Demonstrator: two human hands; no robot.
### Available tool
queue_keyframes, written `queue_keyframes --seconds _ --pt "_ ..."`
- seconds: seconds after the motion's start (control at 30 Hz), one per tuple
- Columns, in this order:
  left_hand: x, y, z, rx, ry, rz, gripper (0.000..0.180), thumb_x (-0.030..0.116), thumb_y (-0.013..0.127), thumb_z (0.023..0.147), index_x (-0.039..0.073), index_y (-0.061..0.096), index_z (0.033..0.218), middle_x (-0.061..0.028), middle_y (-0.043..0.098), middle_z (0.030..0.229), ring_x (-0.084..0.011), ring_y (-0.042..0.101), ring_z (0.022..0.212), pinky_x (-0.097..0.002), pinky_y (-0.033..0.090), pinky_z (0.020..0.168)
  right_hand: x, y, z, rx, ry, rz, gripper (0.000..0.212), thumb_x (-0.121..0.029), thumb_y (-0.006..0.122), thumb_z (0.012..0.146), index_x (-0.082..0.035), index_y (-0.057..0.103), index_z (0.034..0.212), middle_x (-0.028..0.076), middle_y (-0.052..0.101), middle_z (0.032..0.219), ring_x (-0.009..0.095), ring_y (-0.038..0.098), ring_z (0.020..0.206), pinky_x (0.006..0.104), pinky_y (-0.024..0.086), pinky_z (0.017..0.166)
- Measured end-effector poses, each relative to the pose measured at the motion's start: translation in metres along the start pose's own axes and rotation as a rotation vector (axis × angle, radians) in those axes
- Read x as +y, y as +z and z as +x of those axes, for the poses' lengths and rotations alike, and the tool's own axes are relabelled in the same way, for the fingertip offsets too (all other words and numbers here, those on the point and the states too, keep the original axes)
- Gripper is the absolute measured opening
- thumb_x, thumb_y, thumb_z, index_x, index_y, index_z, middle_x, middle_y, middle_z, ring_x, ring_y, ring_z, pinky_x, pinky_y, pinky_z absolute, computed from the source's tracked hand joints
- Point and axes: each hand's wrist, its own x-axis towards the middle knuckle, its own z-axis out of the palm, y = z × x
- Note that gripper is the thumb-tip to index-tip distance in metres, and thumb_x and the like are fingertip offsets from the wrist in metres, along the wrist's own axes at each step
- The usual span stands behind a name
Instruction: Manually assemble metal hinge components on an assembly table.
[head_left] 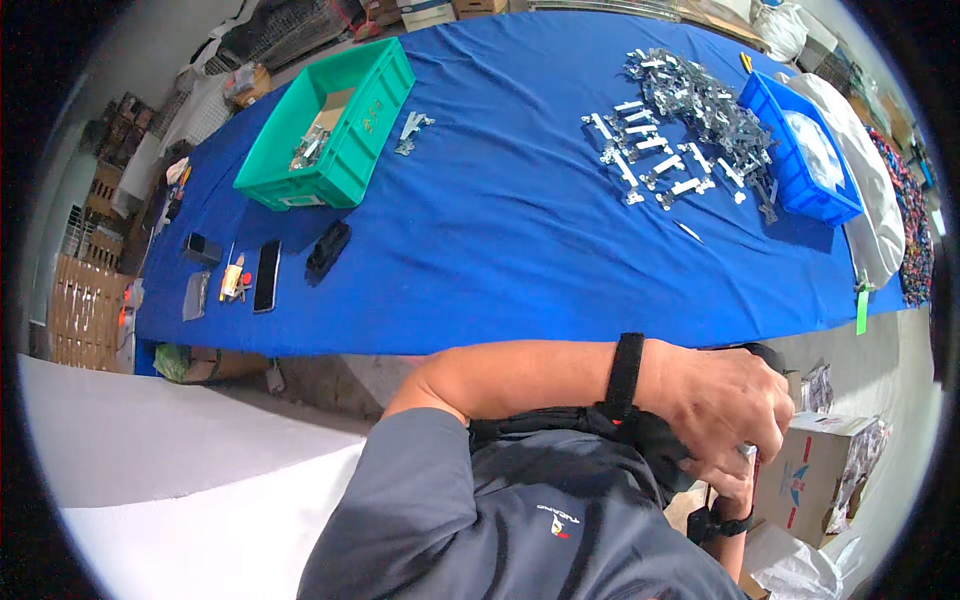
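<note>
My left forearm crosses in front of my body to the right, with a black strap (pixel 625 375) round its wrist. Beyond the table's near edge, my left hand (pixel 725 405) is closed, its fingers curled down toward my right hand (pixel 737 483). The right hand lies just below, also with a black band (pixel 718 522) at the wrist; its fingers are mostly hidden. A small pale, shiny bit shows between the hands, too little of it to name. Black fabric (pixel 665 450) bunches against the left hand and wrist.
A blue cloth covers the table (pixel 480 250). On it stand a green crate (pixel 345 150) with metal parts, a blue bin (pixel 800 150), a heap of metal pieces (pixel 700 105), a phone (pixel 267 276) and a black fuzzy item (pixel 327 250). A cardboard box (pixel 810 475) sits at right.
</note>
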Motion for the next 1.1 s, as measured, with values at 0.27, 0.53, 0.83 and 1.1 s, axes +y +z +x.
queue_keyframes --seconds 0.27,0.53,0.83,1.1 --pt "0.004 0.017 -0.007 0.110 -0.281 0.368 0.026 0.032 0.075 0.071 0.010 0.066 0.083 -0.0103 0.060 0.096 -0.0296 0.060 0.092 -0.0385 0.053 0.070 -0.010 0.018 0.010 0.004 -0.099 -0.072 0.077 -0.026 0.083 0.078 0.002 0.045 0.140 0.015 0.055 0.133 0.025 0.058 0.117 0.0408 0.050 0.095" --pt "0.008 -0.005 -0.009 -0.020 -0.043 0.229 0.046 0.024 0.070 0.080 0.010 0.061 0.123 -0.0264 0.045 0.137 -0.0471 0.047 0.126 -0.0521 0.052 0.089 -0.014 0.019 0.009 0.020 -0.197 -0.153 0.072 -0.024 0.081 0.079 0.002 0.048 0.138 0.015 0.058 0.130 0.024 0.060 0.115 0.0397 0.051 0.093" --pt "0.033 -0.038 0.015 -0.211 -0.466 0.356 0.072 0.051 0.073 0.077 0.000 0.058 0.126 -0.0274 0.051 0.132 -0.0371 0.058 0.115 -0.0439 0.057 0.078 -0.051 0.034 0.012 0.040 -0.125 0.135 0.079 -0.025 0.084 0.077 0.002 0.044 0.141 0.015 0.055 0.133 0.026 0.057 0.119 0.0404 0.049 0.096" --pt "0.016 -0.027 0.019 -0.329 -0.152 0.277 0.050 0.016 0.065 0.080 0.010 0.059 0.128 -0.0216 0.045 0.143 -0.0362 0.055 0.120 -0.0445 0.051 0.091 -0.044 0.025 0.010 -0.085 -0.190 -0.142 0.086 -0.021 0.080 0.079 0.000 0.032 0.147 0.019 0.042 0.144 0.033 0.046 0.132 0.0448 0.041 0.107"
